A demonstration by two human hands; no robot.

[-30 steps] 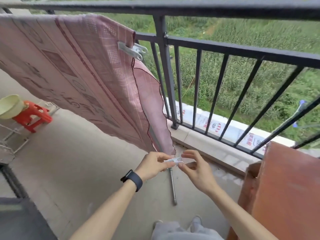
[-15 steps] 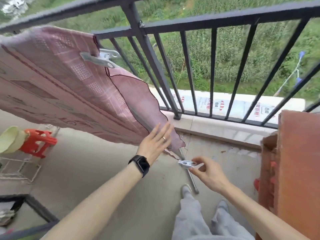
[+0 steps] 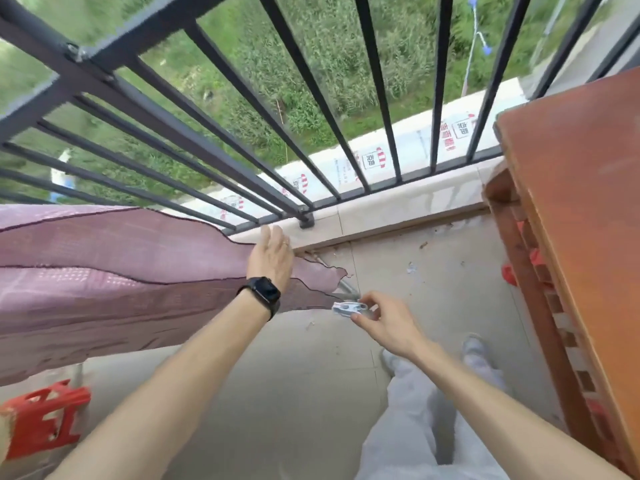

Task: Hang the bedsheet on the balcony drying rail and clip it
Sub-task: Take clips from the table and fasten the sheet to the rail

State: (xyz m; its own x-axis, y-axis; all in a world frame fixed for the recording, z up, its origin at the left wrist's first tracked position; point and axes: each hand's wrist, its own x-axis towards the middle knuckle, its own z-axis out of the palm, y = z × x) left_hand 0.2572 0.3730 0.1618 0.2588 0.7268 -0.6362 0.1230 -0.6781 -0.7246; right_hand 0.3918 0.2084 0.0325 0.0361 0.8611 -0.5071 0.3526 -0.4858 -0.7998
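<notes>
The pink patterned cloth bedsheet [image 3: 121, 271] runs off the left edge and covers most of a grey metal rod [image 3: 349, 291]. Part of the small white plastic clip [image 3: 346, 309] is hidden by fingers [image 3: 362, 319] of the right hand [image 3: 391, 329]. The red plastic stool [image 3: 45, 417] is cropped at the left.

My bedsheet [image 3: 104, 258] at the left of the frame is dusty pink-mauve with tiny pale checks and a dark wavy border line. The clip [image 3: 348, 309] is silvery white, the railing [image 3: 194, 139] dark grey, my watch [image 3: 265, 291] black. Lower left, the stool [image 3: 45, 417] is bright red-orange. The cabinet [image 3: 581, 188] on the right is reddish-brown, my trousers [image 3: 415, 427] light grey, the floor [image 3: 294, 393] beige.
</notes>
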